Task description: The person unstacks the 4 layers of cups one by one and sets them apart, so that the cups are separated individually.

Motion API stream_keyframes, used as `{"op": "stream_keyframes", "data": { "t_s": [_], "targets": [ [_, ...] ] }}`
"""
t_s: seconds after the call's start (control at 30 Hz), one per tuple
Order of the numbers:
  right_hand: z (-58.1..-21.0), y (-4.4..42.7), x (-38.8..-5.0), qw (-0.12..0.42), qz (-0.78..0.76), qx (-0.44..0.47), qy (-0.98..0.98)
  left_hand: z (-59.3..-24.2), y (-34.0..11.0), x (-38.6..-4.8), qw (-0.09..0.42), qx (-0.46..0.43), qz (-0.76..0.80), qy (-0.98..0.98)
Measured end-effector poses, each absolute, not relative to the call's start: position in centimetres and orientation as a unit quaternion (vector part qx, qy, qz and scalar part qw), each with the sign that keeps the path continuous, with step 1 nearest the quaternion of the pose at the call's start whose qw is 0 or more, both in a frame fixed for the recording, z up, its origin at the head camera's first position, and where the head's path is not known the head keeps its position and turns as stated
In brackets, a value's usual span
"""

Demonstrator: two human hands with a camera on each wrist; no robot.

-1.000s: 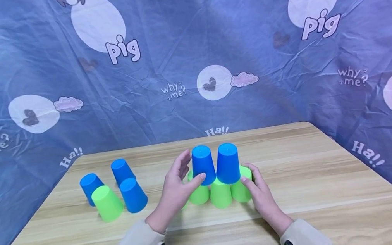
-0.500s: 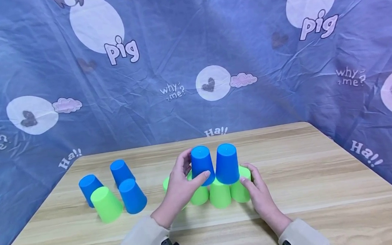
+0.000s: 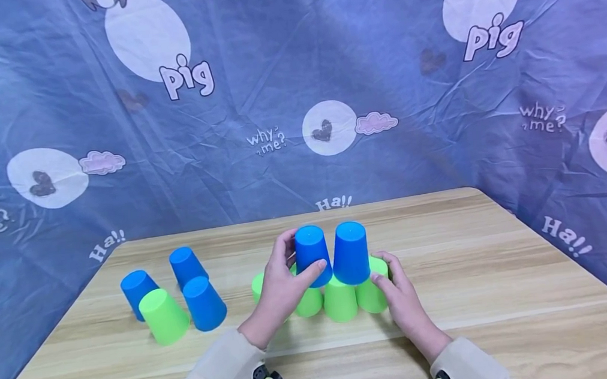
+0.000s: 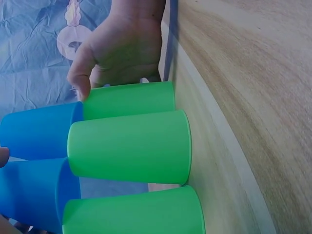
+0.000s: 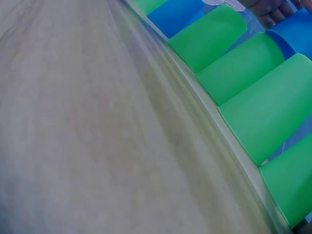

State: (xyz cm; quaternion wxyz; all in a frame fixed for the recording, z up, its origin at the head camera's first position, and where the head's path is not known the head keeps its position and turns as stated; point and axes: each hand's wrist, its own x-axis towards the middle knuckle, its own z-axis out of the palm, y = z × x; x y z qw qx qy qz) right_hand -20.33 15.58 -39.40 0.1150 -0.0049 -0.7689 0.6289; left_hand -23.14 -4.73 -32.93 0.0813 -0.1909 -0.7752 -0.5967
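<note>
My left hand (image 3: 284, 278) grips an upside-down blue cup (image 3: 311, 255), thumb on its near side and fingers behind it. This cup sits above the row of upside-down green cups, beside a second blue cup (image 3: 350, 251) that rests on them. At the row's right end my right hand (image 3: 402, 295) holds a green cup (image 3: 371, 295) with its thumb and fingers around the side. The middle green cup (image 3: 340, 300) stands next to it. My left hand and wrist partly cover the leftmost green cup (image 3: 257, 285). In the left wrist view the right hand (image 4: 129, 46) touches the far green cup (image 4: 129, 100).
Left on the wooden table (image 3: 507, 292) stand three upside-down blue cups, one of them the nearer blue cup (image 3: 205, 303), and a green cup (image 3: 164, 316). A blue patterned cloth (image 3: 415, 161) hangs behind the table.
My left hand's fingers have closed round the left blue cup, and the hand has shifted slightly right. The leftmost green cup has come into sight. My right hand stays on its green cup.
</note>
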Motion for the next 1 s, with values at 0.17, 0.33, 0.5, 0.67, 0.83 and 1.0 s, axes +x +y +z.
{"op": "stream_keyframes", "data": {
  "t_s": [0.17,0.33,0.5,0.67,0.83,1.0],
  "targets": [
    [-39.3,15.5,-20.4,0.116,0.643,-0.001,-0.757,-33.0,-4.6,-23.3,0.083,-0.192,-0.603,-0.77],
    [-39.3,15.5,-20.4,0.118,0.649,0.004,-0.752,-33.0,-4.5,-23.3,0.085,-0.192,-0.607,-0.766],
    [-39.3,15.5,-20.4,0.116,0.652,0.009,-0.749,-33.0,-4.6,-23.3,0.091,-0.196,-0.607,-0.765],
    [-39.4,15.6,-20.3,0.118,0.652,0.008,-0.749,-32.9,-4.7,-23.3,0.104,-0.198,-0.606,-0.763],
    [-39.4,15.6,-20.3,0.118,0.65,0.003,-0.751,-32.4,-5.1,-23.4,0.109,-0.194,-0.607,-0.763],
    [-39.4,15.7,-20.3,0.118,0.649,0.004,-0.751,-32.0,-5.8,-23.7,0.121,-0.184,-0.605,-0.766]
  ]
}}
